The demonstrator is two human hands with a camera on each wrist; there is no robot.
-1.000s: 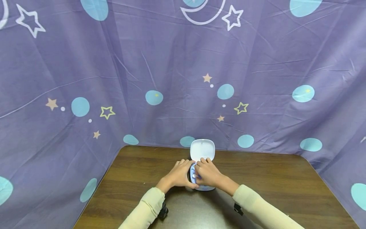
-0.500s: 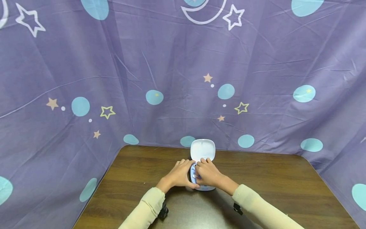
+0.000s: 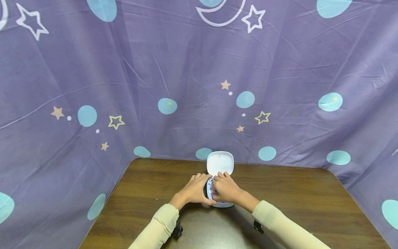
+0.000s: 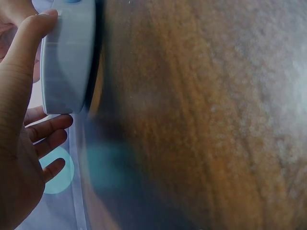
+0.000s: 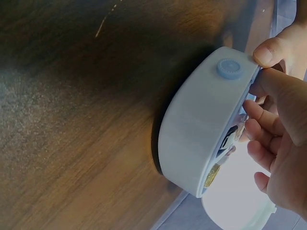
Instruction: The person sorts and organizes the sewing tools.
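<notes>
A small white box (image 3: 222,205) with a pale blue inside lies on the table, its white lid (image 3: 220,162) tipped back. My left hand (image 3: 194,189) grips the box's left side, thumb at the front rim and fingers around the back edge. My right hand (image 3: 226,188) reaches over the box, with curled fingers dipping inside near the left part. A round blue button (image 5: 230,68) shows on the front wall. Inside are a gold round piece (image 5: 211,176) and a black-and-white piece (image 5: 228,140). The right thumb tip is hidden behind the rim; I cannot tell what it holds.
The brown wood-grain table (image 3: 149,186) extends around the box. Behind it hangs a purple curtain (image 3: 192,69) with stars and blue dots, close to the table's back edge. Dark wrist devices show under the left sleeve (image 3: 164,221) and right sleeve (image 3: 280,221).
Both hands and the box stay in place. The right fingertips inside the box shift slightly and look blurred now.
</notes>
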